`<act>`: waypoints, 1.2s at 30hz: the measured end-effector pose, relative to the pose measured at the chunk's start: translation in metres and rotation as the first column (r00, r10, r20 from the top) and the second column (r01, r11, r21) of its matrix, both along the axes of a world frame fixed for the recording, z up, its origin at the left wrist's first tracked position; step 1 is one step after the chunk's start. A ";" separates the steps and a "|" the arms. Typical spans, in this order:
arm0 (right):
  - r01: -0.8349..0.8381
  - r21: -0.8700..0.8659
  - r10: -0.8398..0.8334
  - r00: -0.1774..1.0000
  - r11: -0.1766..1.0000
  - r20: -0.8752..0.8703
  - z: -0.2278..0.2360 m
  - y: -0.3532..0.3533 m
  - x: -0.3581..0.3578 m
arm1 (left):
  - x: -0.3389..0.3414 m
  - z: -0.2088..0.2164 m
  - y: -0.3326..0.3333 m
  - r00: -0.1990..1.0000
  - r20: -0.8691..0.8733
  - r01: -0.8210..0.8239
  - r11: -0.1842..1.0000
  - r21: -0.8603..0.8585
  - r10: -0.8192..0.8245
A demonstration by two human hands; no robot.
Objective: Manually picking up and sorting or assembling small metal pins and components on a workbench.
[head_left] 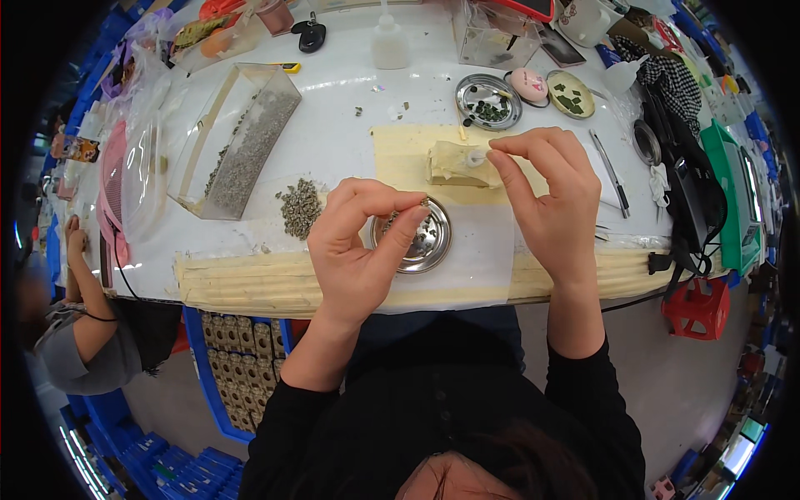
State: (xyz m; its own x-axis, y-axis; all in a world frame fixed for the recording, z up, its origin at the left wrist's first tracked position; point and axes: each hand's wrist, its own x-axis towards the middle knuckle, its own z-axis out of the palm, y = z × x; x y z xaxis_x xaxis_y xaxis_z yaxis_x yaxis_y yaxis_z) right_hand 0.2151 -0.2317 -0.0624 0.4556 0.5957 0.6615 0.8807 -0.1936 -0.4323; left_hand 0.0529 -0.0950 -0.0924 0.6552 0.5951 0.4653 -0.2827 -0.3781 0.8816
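Observation:
My left hand [354, 250] is closed in a pinch, thumb and forefinger holding a tiny metallic piece [426, 202] over a round steel dish [437, 257]. Small grey-green bits lie in that dish, partly covered by my fingers. To the right, my right hand [554, 200] also pinches, its fingertips beside a small whitish translucent tip [477, 157]. That tip rests at a block wrapped in yellowish tape [446, 164]; what the right fingertips grip is too small to make out. A heap of small grey-green parts [300, 208] lies left of my left hand.
A clear box of small grey parts [254, 146] stands at left. Behind are a white squeeze bottle [390, 42], a steel dish with dark pieces [487, 102] and a round lid with green pieces [572, 93]. Tweezers [611, 171] lie at right. Another person's arm [90, 296] shows far left.

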 end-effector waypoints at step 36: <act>-0.205 0.362 0.297 0.929 0.909 -0.219 -0.011 0.007 -0.028 | -0.004 0.000 0.002 0.998 -0.041 0.045 0.992 0.119 -0.041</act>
